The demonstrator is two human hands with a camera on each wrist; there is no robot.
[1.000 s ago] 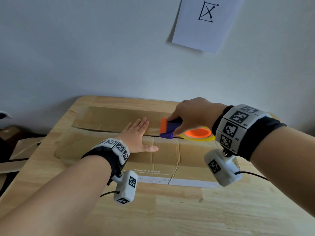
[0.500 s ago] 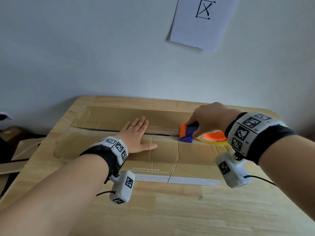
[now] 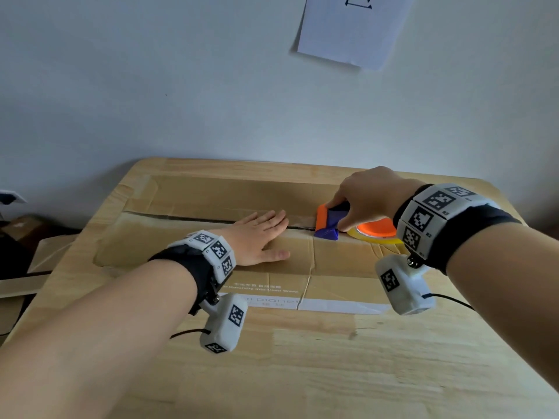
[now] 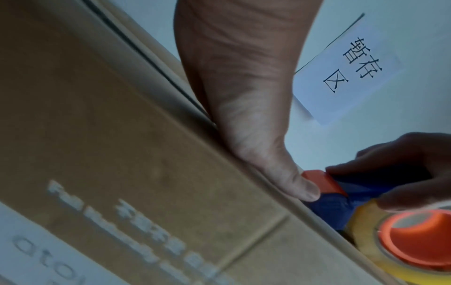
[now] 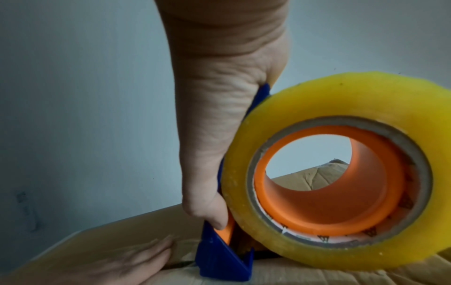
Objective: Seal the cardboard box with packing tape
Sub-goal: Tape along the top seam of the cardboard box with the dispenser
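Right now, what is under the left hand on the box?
The left hand lies flat on the cardboard box, fingers reaching the dark seam between the flaps. Whether the seam beneath the fingers is closed cannot be seen; the hand covers it.

A white paper sheet (image 4: 351, 71) taped to the pale wall at the far right carries the black handwritten characters 暂存区. On the near side of the flat brown cardboard box (image 3: 338, 267), small white print, partly blurred, seems to read "Naturally into Deep Sleep", with a line of Chinese characters above it too small to read; larger grey letters on the white band (image 3: 329, 305) below look like "planet".
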